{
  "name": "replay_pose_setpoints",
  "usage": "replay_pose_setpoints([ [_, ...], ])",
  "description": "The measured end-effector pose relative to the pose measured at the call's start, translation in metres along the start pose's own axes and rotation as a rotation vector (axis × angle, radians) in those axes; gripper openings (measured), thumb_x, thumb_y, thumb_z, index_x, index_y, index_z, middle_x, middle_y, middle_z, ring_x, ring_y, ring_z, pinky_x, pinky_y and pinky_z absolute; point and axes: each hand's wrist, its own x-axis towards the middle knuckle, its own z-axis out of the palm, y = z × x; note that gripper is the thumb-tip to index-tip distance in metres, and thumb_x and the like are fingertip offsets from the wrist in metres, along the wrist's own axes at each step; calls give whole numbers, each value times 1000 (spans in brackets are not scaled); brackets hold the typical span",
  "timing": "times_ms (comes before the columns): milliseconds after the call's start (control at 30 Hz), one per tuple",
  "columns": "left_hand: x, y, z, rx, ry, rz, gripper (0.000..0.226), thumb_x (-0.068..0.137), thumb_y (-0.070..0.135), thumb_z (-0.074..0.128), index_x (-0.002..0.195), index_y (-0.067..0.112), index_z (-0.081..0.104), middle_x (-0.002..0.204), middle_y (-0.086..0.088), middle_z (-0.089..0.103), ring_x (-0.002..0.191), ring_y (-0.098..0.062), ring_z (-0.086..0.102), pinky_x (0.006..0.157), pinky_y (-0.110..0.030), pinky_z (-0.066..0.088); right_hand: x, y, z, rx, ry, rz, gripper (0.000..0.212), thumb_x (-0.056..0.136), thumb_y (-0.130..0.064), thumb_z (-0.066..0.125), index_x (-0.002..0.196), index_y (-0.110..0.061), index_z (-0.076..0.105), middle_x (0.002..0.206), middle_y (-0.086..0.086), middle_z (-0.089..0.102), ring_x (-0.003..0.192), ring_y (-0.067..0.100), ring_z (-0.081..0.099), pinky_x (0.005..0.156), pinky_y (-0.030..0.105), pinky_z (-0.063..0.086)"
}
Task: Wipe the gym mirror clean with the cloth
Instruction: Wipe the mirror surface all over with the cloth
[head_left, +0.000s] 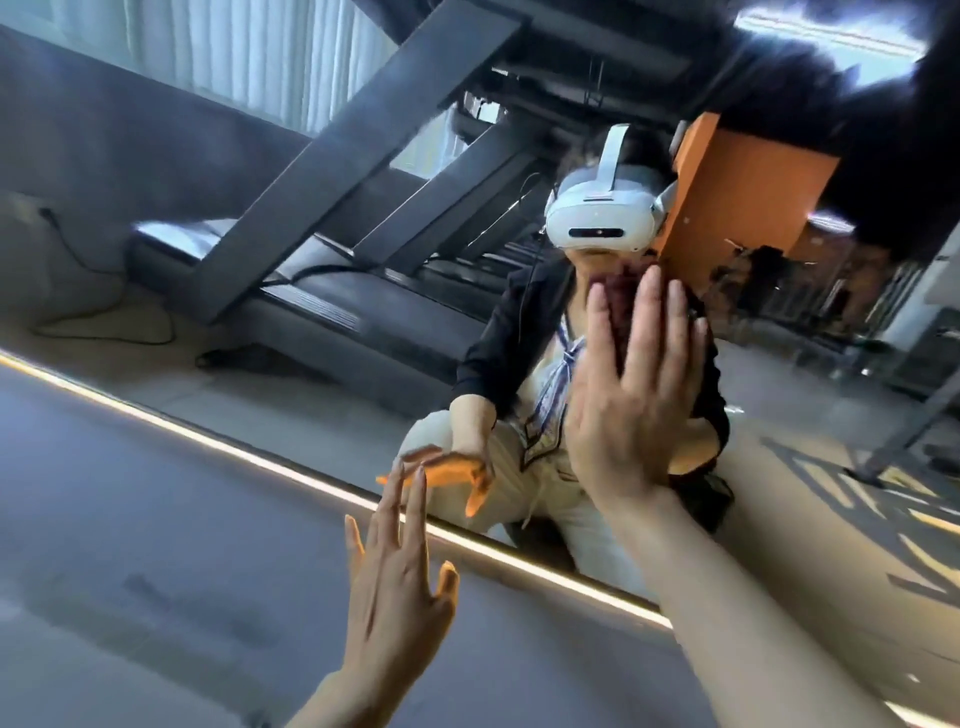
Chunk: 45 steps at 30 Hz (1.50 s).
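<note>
mirror (519, 260) ahead, its lit lower edge slanting across the view | right hand (631, 395) flat on the glass with cloth (621, 306) under the fingers; left hand (395, 577) lower left, fingertips beside the edge | treadmills (322, 249) reflected left of the hands

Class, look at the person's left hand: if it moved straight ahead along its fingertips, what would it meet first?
Probably the mirror: the left hand is open, fingers pointing at the glass near its lit lower edge. Any remaining gap is unclear.
</note>
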Motion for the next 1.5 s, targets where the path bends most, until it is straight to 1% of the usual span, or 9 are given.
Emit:
replay_pose_setpoints([
  [133, -2, 7, 5, -57, 52, -64, 106, 71, 2, 80, 159, 16, 21, 166, 2, 15, 147, -19, 19, 117, -60, 16, -51, -58, 20, 49, -181, -384, 48, 103, -20, 38, 149, -16, 48, 157, 12, 40, 146, 32, 31, 124, 51, 17],
  [267, -5, 16, 16, -28, 75, -8, 112, 65, -3, 84, 158, 12, 22, 163, -6, 22, 146, -20, 20, 114, -66, 20, -89, -25, 13, 24, -311, -648, 50, 103, -22, 28, 150, -19, 47, 158, 7, 40, 146, 26, 34, 124, 45, 15],
  [433, -10, 35, 29, 29, 59, 181, 120, 57, -1, 88, 157, 11, 23, 163, -12, 22, 143, -31, 28, 112, -68, 22, -153, 91, -31, -127, -319, -627, 50, 102, -14, 31, 149, -22, 48, 156, 8, 40, 143, 28, 38, 122, 46, 23],
  [567, -21, 53, 40, 87, -32, 411, 117, 54, 1, 86, 156, 10, 29, 166, -8, 15, 152, -25, 18, 116, -66, 15, -191, 157, -64, -205, -420, -674, 55, 100, -4, 31, 148, -23, 47, 157, 9, 33, 146, 30, 29, 124, 51, 19],
  [700, -32, 62, 57, 128, -128, 508, 117, 54, 7, 86, 156, 8, 29, 166, -10, 17, 152, -25, 19, 116, -64, 11, -158, 129, -49, -134, -379, -634, 51, 101, -9, 35, 148, -22, 49, 155, 9, 37, 144, 29, 34, 123, 51, 22],
  [867, -31, 63, 73, 91, -54, 550, 109, 54, 6, 89, 149, 4, 35, 158, -16, 30, 147, -30, 27, 121, -59, 7, -135, 68, -21, 14, -253, -498, 45, 103, -25, 44, 148, -23, 50, 155, 7, 43, 144, 27, 37, 123, 48, 23],
  [1233, -50, 88, 96, 101, -151, 632, 105, 54, 9, 88, 148, 6, 43, 159, -16, 29, 148, -29, 26, 115, -68, 14, -224, 208, -88, -262, -317, -386, 78, 90, -13, 58, 159, -23, 23, 158, 12, 22, 154, 30, 11, 124, 49, 17],
  [1400, -24, 94, 77, 75, 17, 563, 103, 62, 9, 85, 152, 9, 35, 160, -13, 27, 149, -24, 19, 118, -66, 7, -167, 154, -55, -145, -208, -313, 61, 92, -10, 57, 150, -20, 42, 156, 14, 32, 145, 33, 31, 121, 50, 26],
  [1500, 3, 101, 59, 49, 134, 531, 82, 80, 19, 62, 154, 6, 29, 160, -12, 26, 148, -26, 25, 120, -64, 5, -92, 103, -29, -5, -120, -364, 45, 100, -21, 56, 145, -21, 54, 153, 13, 46, 141, 32, 43, 116, 51, 35],
])
